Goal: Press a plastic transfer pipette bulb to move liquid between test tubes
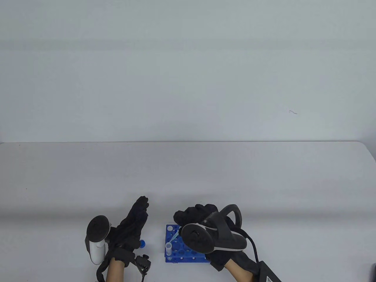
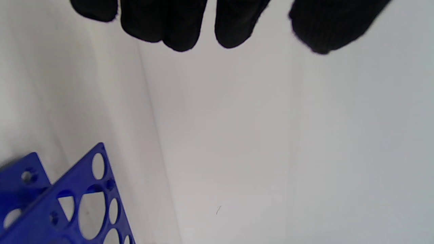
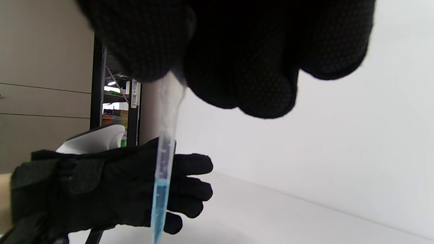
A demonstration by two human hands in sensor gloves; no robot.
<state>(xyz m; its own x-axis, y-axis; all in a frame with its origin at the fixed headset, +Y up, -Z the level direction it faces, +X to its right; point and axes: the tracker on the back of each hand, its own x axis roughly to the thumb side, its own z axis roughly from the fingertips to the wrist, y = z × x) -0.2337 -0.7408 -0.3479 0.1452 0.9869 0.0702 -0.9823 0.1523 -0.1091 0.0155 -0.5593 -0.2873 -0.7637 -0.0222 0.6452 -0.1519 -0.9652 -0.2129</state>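
Your right hand (image 3: 230, 51) is clamped on the pipette (image 3: 162, 169), fingers bunched round its upper part so the bulb is hidden inside the glove. The stem hangs down out of the grip with blue liquid in its lower end. In the table view the pipette slants from under that hand toward a clear tube (image 1: 168, 248) standing at the near left of the blue rack (image 1: 173, 258); whether the tip is over or inside the tube's mouth cannot be told.

Your left hand (image 1: 133, 224) lies apart from everything, fingers spread and straight, holding nothing, just left of the rack. A small blue cap (image 1: 142, 243) sits on the tabletop (image 1: 264, 182) beside it.

The pipette looks thin, light and soft. I would judge that any extra squeeze on the bulb will push liquid out early, and any slackening will suck air. Keep the grip high, thumb and forefinger on the bulb, and leave the stem free. The stem probably flexes, so do not lean it on the tube's rim. The tube is light and sits loose in its hole; a sideways nudge could tilt it.
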